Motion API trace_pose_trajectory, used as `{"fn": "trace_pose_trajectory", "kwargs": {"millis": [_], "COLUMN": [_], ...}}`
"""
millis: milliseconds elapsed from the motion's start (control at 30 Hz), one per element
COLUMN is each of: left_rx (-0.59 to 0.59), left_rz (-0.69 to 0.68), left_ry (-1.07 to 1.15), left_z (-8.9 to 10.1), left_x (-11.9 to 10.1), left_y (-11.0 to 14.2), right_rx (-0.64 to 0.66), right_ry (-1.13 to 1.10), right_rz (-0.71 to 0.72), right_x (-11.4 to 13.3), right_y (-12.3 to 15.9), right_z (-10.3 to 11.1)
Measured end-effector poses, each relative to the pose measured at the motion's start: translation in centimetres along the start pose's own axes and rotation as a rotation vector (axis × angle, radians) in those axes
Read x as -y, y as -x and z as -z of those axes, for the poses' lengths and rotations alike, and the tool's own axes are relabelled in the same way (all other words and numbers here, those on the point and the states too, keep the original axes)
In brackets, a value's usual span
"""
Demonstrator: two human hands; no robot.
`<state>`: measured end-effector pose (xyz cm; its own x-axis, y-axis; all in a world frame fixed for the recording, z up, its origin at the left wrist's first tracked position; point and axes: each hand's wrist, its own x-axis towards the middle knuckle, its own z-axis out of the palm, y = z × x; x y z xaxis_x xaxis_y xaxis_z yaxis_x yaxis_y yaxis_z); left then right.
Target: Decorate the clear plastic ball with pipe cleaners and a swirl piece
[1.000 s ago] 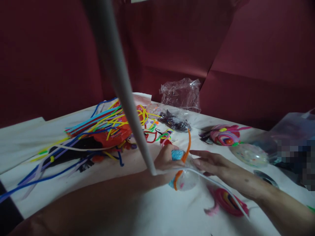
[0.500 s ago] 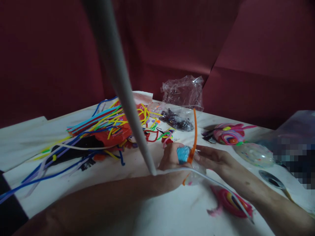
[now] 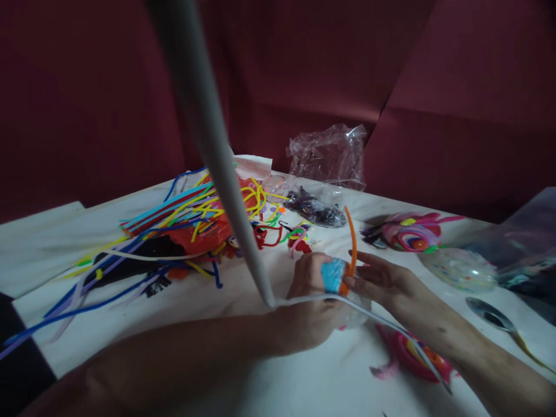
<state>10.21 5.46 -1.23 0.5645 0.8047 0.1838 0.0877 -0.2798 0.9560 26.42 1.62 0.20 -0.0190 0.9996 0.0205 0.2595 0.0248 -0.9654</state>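
My left hand (image 3: 313, 298) is closed around a clear rounded plastic piece (image 3: 359, 311), mostly hidden by my hands. A shiny blue patch (image 3: 332, 275) shows above it by my left fingers. An orange pipe cleaner (image 3: 353, 246) stands up beside the blue patch, its lower end bent against it. My right hand (image 3: 388, 284) reaches in from the right, with thumb and fingertips closed on the lower part of the orange pipe cleaner. Below my right wrist lies a pink and red coiled piece (image 3: 421, 354).
Colourful pipe cleaners (image 3: 174, 220) are heaped at left. Behind stand a clear bag (image 3: 328, 162) and a dark wrapped bundle (image 3: 317, 209). At right lie a pink coiled fish shape (image 3: 410, 231), a clear dome (image 3: 460, 269) and a tape roll (image 3: 490, 314). A grey rod (image 3: 217, 150) crosses the view.
My right fingers have come onto the lower part of the orange pipe cleaner, which now curves more. My left hand has turned a little. The view has shifted slightly.
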Motion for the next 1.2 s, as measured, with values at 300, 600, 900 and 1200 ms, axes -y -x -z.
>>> {"fn": "trace_pose_trajectory", "kwargs": {"millis": [300,600,900,1200], "left_rx": [-0.018,-0.043,-0.037,-0.031], "left_rz": [-0.078,-0.222,-0.311,-0.273], "left_ry": [-0.108,-0.139,-0.16,-0.142], "left_z": [-0.2,-0.1,-0.4,-0.4], "left_x": [0.1,0.6,1.4,1.8], "left_y": [0.1,0.2,0.3,0.1], "right_rx": [-0.032,-0.104,-0.088,-0.015], "right_ry": [0.017,0.014,-0.145,-0.224], "right_rz": [-0.031,-0.056,-0.055,-0.017], "right_x": [0.7,1.1,1.5,1.5], "right_y": [-0.2,0.4,0.7,0.5], "right_z": [0.0,-0.6,-1.0,-0.6]}}
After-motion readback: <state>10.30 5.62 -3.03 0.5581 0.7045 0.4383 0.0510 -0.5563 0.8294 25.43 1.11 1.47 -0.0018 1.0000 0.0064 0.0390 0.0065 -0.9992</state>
